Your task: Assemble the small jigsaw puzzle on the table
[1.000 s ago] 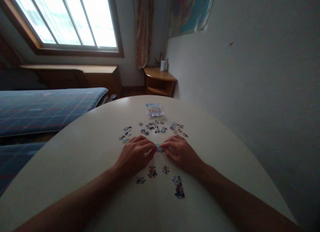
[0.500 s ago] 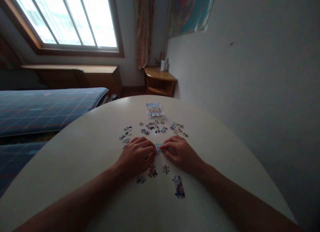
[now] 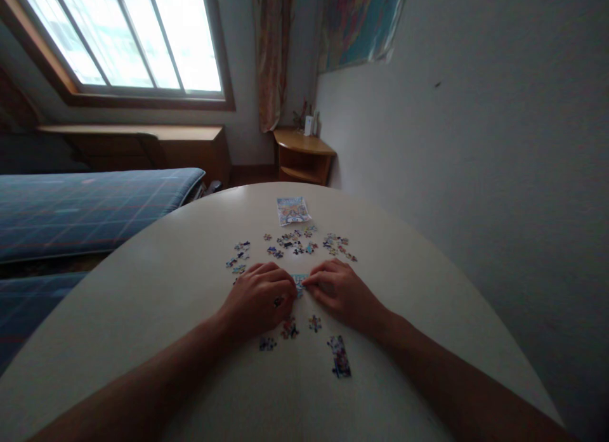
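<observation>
Light-blue section: this small puzzle part (image 3: 299, 282) lies flat on the pale round bench (image 3: 419, 290), in the middle, between the two hands.
Left hand: the left hand (image 3: 264, 296) is curled narrow, with its fingertips at the left edge of the section.
Right hand: the right hand (image 3: 337, 287) is also narrow, with thumb and finger close together at the right edge; whether both hands pinch the section or only press it, I cannot tell, because the fingers cover the edges.
Dark piece: a patterned piece (image 3: 278, 301) shows just beside the left thumb, partly hidden.
Joined already: nearest to the person, a rectangular strip (image 3: 341, 356) looks assembled; the reddish cluster (image 3: 289, 328) seems to be of a few pieces together.
Loose nearby: a single piece (image 3: 314, 323) lies apart, right of the cluster; a dark group (image 3: 268, 344) lies to its left.
Waiting beyond the hands: a left group (image 3: 242, 245), a middle group (image 3: 298, 250) and a right group (image 3: 329, 241) are scattered.
Printed sheet: the sheet (image 3: 292, 212) lies flat behind the groups.
Progress: I judge it an early stage, with small parts made and most pieces unjoined.
</observation>
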`<state>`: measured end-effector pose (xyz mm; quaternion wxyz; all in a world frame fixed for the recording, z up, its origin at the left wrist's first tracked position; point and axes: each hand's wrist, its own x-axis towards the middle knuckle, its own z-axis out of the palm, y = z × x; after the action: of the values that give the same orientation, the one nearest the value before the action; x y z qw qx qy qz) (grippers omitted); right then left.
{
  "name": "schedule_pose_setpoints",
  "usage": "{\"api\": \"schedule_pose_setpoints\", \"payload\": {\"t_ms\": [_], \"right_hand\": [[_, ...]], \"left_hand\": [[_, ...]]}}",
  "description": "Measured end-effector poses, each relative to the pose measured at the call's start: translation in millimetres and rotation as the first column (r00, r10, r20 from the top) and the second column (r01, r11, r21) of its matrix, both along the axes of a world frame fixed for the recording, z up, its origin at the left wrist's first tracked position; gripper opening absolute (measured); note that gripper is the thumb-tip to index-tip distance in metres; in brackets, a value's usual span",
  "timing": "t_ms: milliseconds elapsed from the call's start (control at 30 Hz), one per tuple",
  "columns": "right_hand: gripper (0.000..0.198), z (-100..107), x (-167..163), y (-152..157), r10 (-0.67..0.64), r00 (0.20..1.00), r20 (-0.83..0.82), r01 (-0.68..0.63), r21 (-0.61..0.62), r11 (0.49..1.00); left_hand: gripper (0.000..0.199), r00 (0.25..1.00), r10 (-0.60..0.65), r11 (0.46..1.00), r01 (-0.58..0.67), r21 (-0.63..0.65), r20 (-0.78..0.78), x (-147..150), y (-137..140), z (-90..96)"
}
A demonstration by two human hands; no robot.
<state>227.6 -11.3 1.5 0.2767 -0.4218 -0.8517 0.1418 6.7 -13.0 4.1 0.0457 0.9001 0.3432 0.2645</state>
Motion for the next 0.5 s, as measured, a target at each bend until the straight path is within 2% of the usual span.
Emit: {"api": "schedule_pose_setpoints", "payload": {"t_ms": [500], "right_hand": [[0.019, 1.1, -0.3, -0.3, 0.0, 1.0, -0.005, 0.0, -0.024, 1.0]], "left_hand": [[0.012, 1.0, -0.001, 0.997, 0.003, -0.075, 0.025, -1.4, 0.6, -1.2]]}}
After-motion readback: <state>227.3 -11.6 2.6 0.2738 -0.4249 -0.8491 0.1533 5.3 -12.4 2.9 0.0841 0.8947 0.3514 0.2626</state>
